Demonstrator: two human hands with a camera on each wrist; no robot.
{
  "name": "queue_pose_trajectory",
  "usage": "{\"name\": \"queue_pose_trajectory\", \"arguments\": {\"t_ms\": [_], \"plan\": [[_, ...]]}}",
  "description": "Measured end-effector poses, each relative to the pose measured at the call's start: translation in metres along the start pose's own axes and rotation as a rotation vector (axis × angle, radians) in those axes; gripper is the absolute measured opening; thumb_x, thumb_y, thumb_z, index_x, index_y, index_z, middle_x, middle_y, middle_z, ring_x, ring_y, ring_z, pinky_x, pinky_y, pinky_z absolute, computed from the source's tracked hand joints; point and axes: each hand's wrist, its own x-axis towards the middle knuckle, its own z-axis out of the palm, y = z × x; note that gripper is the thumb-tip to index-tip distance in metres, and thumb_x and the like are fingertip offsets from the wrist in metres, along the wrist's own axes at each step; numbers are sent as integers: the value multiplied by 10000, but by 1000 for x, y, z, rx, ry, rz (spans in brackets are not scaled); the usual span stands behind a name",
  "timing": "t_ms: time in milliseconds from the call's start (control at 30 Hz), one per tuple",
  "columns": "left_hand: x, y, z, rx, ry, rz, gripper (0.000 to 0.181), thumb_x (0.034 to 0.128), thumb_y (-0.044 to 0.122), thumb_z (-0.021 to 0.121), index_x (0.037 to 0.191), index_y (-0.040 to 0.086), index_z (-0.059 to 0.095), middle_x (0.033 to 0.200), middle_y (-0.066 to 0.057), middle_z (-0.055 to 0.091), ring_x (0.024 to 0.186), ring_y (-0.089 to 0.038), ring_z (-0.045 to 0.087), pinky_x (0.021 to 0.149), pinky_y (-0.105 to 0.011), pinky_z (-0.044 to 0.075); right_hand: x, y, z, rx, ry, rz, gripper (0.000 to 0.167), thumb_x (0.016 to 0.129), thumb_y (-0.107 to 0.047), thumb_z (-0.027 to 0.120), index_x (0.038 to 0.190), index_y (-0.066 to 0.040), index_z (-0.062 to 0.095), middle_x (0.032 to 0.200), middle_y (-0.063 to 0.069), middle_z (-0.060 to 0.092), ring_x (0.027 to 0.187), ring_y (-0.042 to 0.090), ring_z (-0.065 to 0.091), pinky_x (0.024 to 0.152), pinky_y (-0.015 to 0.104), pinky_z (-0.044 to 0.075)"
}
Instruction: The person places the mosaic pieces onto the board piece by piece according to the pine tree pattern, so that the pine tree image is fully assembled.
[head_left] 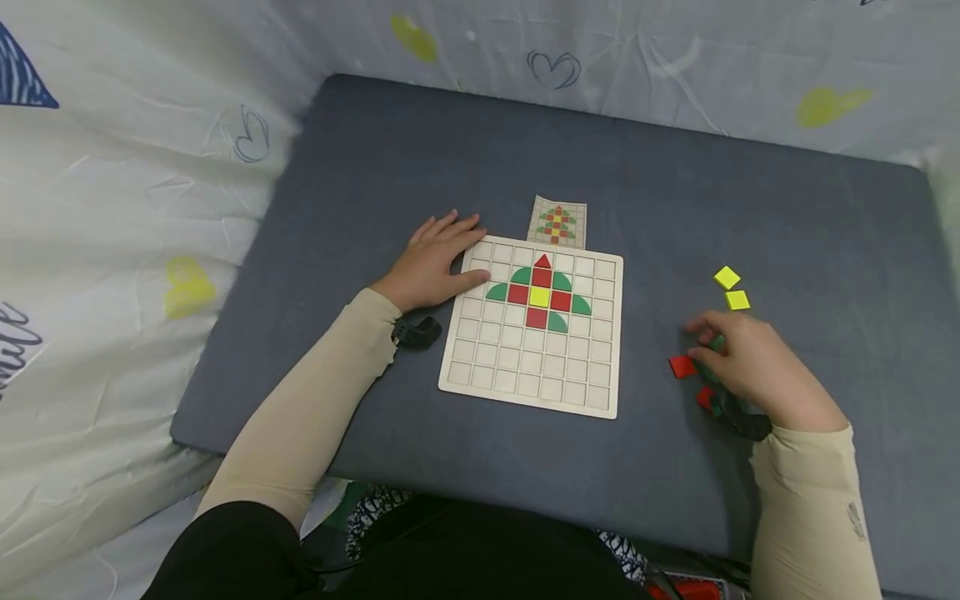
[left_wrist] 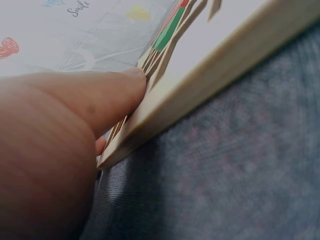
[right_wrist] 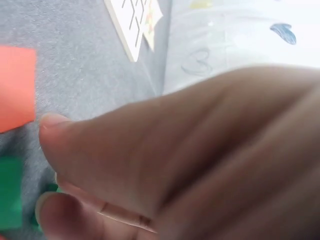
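Note:
A pale square grid board [head_left: 525, 362] lies on the table, with red, green and yellow pieces set in its upper part as a tree-like pattern. My left hand [head_left: 435, 262] rests at the board's upper left corner, fingers spread and thumb [left_wrist: 115, 95] over the edge. To the right of the board, my right hand [head_left: 750, 362] hovers low over loose pieces, its thumb [right_wrist: 65, 135] and fingers bent and apart. Beside it lie a red square [head_left: 682, 367] and green pieces [right_wrist: 10, 192], partly covered by the hand. Another red piece [head_left: 705, 398] is under the wrist.
A small pattern card [head_left: 557, 223] with a coloured tree lies against the board's far edge. Two yellow squares [head_left: 727, 277] sit beyond my right hand. The dark grey tabletop [head_left: 465, 150] is bordered by white printed curtains [head_left: 480, 42].

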Motion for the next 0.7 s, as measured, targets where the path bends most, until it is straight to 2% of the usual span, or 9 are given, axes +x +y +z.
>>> {"name": "queue_pose_trajectory", "arguments": {"t_ms": [333,533,700], "plan": [[0,-1,1,2,8,0,757,1022,551,627,1633,154,417,1738,-48,263,1639,-264,89,1324,-445,-33,-13,8,2,6,-59,78,283,937,-55,760,1191,50,690,1010,206,665,680,180,557,606,344,449],[1,-2,2,-2,3,-13,764,1022,561,622,1640,168,404,1742,-37,250,1640,-253,79,1324,-455,-37,-17,10,3,15,-77,83,256,935,-57,763,1163,43,705,991,156,662,801,233,601,661,361,496],[1,-2,3,0,2,-11,763,1022,565,618,1639,167,407,1742,-35,251,1640,-253,78,1323,-457,-38,-18,11,4,15,-75,88,239,930,-59,783,1127,48,702,920,108,638,772,209,567,649,358,477]]}}
